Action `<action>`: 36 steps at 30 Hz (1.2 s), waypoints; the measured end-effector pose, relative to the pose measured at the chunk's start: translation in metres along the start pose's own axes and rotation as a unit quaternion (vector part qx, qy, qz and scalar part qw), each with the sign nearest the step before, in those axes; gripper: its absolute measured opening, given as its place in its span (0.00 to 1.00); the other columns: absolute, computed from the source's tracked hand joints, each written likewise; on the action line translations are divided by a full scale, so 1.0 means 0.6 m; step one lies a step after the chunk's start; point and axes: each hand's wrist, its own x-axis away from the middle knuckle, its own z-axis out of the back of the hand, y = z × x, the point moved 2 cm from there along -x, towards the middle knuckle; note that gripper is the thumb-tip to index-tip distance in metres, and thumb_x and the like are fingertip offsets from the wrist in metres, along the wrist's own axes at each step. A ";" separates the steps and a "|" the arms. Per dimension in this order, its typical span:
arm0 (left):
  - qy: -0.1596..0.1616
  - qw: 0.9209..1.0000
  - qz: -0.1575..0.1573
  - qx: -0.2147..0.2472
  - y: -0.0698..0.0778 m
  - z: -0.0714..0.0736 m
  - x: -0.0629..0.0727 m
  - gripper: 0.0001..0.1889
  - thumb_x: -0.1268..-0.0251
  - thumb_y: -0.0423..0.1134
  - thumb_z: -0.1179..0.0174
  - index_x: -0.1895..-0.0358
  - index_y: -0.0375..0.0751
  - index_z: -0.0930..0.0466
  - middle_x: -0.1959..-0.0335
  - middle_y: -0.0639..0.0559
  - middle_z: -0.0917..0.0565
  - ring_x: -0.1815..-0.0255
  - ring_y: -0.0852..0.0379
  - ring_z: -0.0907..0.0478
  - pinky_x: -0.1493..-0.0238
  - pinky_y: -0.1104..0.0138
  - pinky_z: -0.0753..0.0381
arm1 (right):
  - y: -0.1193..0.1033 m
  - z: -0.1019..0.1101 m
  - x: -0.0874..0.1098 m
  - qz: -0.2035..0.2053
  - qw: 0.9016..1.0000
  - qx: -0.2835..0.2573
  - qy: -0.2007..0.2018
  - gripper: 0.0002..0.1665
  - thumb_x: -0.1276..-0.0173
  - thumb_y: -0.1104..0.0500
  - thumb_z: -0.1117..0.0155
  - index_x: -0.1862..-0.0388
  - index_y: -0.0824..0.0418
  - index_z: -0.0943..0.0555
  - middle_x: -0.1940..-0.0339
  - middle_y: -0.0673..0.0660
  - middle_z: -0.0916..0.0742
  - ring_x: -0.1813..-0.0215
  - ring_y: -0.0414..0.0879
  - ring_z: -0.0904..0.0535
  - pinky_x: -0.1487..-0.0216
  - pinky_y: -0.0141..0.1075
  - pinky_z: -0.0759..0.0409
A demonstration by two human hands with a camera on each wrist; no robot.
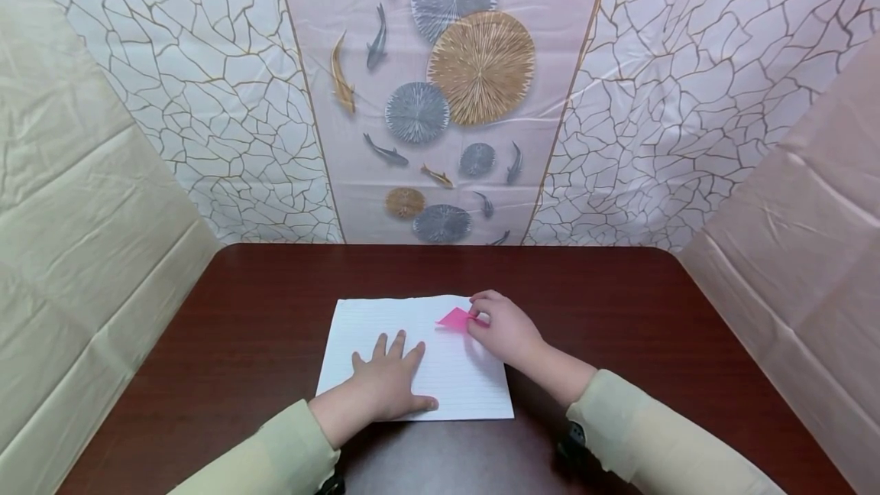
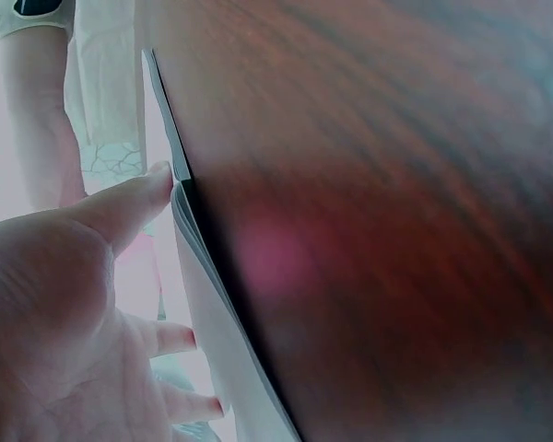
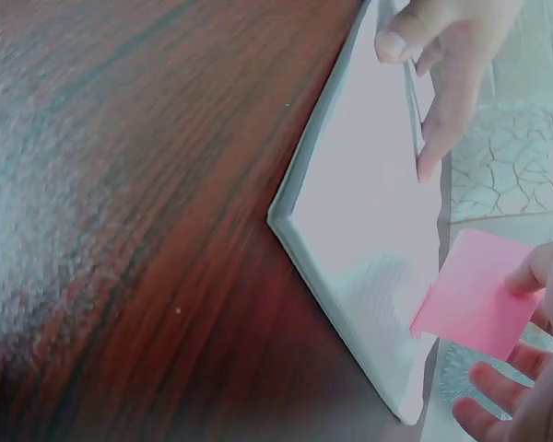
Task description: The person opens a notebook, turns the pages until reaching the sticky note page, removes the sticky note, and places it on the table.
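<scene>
A lined notebook lies spread on the dark table, its white pages facing up. My left hand rests on its left part, fingers spread and thumb pointing right near the front edge. Over the upper right of the page, my right hand pinches a pink sticky note between thumb and finger. In the right wrist view the note is a tilted square, with one edge at or just above the paper; whether it touches is hard to tell. The other right fingers are loosely bent.
The dark red-brown table extends around the notebook on all sides. Behind it hangs a patterned cloth with fish and round shapes, and plain pale cloth covers the sides. Dark bands show at both sleeve cuffs.
</scene>
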 end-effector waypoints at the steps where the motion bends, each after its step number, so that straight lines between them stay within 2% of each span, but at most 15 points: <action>1: -0.001 1.000 0.001 0.000 0.000 0.000 0.000 0.49 0.49 0.73 0.37 0.25 0.50 0.35 0.24 0.38 0.41 0.25 0.31 0.47 0.41 0.25 0.44 | 0.003 0.000 0.000 -0.009 1.000 -0.012 0.003 0.04 0.36 0.58 0.32 0.70 0.55 0.16 0.46 0.56 0.16 0.46 0.51 0.19 0.47 0.44 0.20; 5: -0.001 1.000 0.002 0.001 0.000 0.000 -0.001 0.49 0.49 0.73 0.37 0.25 0.50 0.35 0.24 0.38 0.41 0.25 0.31 0.47 0.41 0.25 0.43 | 0.015 0.003 -0.001 -0.040 0.997 -0.066 0.016 0.06 0.35 0.60 0.33 0.72 0.57 0.17 0.47 0.58 0.16 0.53 0.52 0.21 0.52 0.43 0.23; 9: -0.003 1.000 0.001 0.003 0.002 0.000 0.001 0.49 0.49 0.73 0.37 0.25 0.51 0.35 0.23 0.38 0.41 0.25 0.31 0.48 0.41 0.25 0.44 | 0.025 0.005 -0.001 -0.080 0.990 -0.111 0.023 0.05 0.34 0.61 0.34 0.70 0.59 0.17 0.45 0.60 0.17 0.51 0.54 0.22 0.49 0.45 0.24; 12: -0.003 1.000 0.000 0.001 0.002 0.001 0.002 0.49 0.48 0.72 0.37 0.25 0.51 0.36 0.23 0.38 0.42 0.24 0.31 0.48 0.41 0.25 0.44 | 0.034 0.005 0.000 -0.122 0.982 -0.140 0.027 0.06 0.32 0.59 0.35 0.63 0.61 0.16 0.44 0.60 0.17 0.45 0.54 0.23 0.43 0.48 0.24; 16: 0.001 1.000 -0.004 -0.001 0.002 0.001 0.004 0.49 0.48 0.72 0.37 0.25 0.50 0.36 0.23 0.38 0.42 0.24 0.31 0.48 0.41 0.25 0.43 | 0.043 0.006 0.003 -0.169 0.967 -0.187 0.035 0.12 0.30 0.58 0.37 0.54 0.64 0.17 0.44 0.62 0.17 0.47 0.53 0.23 0.48 0.46 0.20; 18: 0.002 1.000 -0.005 -0.001 0.002 0.002 0.005 0.49 0.48 0.72 0.37 0.25 0.50 0.36 0.23 0.38 0.42 0.24 0.31 0.48 0.41 0.25 0.43 | 0.048 0.009 0.003 -0.184 0.960 -0.209 0.041 0.13 0.30 0.57 0.38 0.52 0.65 0.17 0.43 0.63 0.18 0.48 0.53 0.23 0.51 0.44 0.20; 20: 0.002 1.000 -0.005 0.000 0.003 0.002 0.005 0.49 0.48 0.72 0.37 0.25 0.50 0.36 0.23 0.38 0.42 0.24 0.31 0.48 0.41 0.25 0.43 | 0.052 0.011 0.003 -0.199 0.953 -0.223 0.047 0.14 0.30 0.57 0.38 0.51 0.65 0.18 0.42 0.62 0.19 0.46 0.53 0.24 0.50 0.43 0.21; 24: 0.000 1.000 -0.005 0.000 0.003 0.004 0.005 0.49 0.48 0.72 0.37 0.25 0.50 0.36 0.23 0.38 0.42 0.24 0.31 0.48 0.41 0.25 0.44 | 0.056 0.018 0.002 -0.208 0.948 -0.233 0.056 0.14 0.29 0.56 0.39 0.52 0.65 0.18 0.41 0.62 0.19 0.43 0.54 0.27 0.45 0.45 0.26; 27: 0.002 1.000 -0.006 0.000 0.004 0.004 0.005 0.49 0.48 0.72 0.37 0.25 0.50 0.36 0.23 0.38 0.42 0.24 0.31 0.48 0.41 0.25 0.44 | 0.060 0.025 0.007 -0.210 0.948 -0.232 0.057 0.14 0.29 0.56 0.39 0.52 0.64 0.18 0.42 0.62 0.19 0.45 0.54 0.27 0.48 0.44 0.25; 30: 0.003 1.000 -0.007 0.003 0.003 0.003 0.005 0.49 0.47 0.72 0.37 0.25 0.49 0.36 0.23 0.38 0.42 0.24 0.31 0.48 0.41 0.25 0.44 | 0.068 0.033 0.013 -0.204 0.953 -0.218 0.061 0.15 0.28 0.56 0.39 0.51 0.64 0.18 0.43 0.62 0.19 0.46 0.54 0.27 0.49 0.44 0.25; 32: 0.002 1.000 -0.007 0.006 0.003 0.003 0.006 0.49 0.47 0.72 0.37 0.25 0.49 0.36 0.23 0.38 0.42 0.24 0.31 0.49 0.41 0.25 0.45 | 0.073 0.038 0.019 -0.196 0.958 -0.201 0.064 0.15 0.29 0.56 0.39 0.51 0.65 0.18 0.42 0.63 0.19 0.45 0.55 0.27 0.47 0.45 0.25; 36: -0.001 1.000 -0.006 0.006 0.002 0.001 0.005 0.49 0.46 0.72 0.38 0.25 0.49 0.37 0.23 0.38 0.43 0.24 0.31 0.49 0.41 0.25 0.45 | 0.083 0.048 0.031 -0.149 0.976 -0.143 0.074 0.12 0.29 0.57 0.38 0.55 0.64 0.17 0.42 0.63 0.19 0.43 0.57 0.25 0.44 0.48 0.25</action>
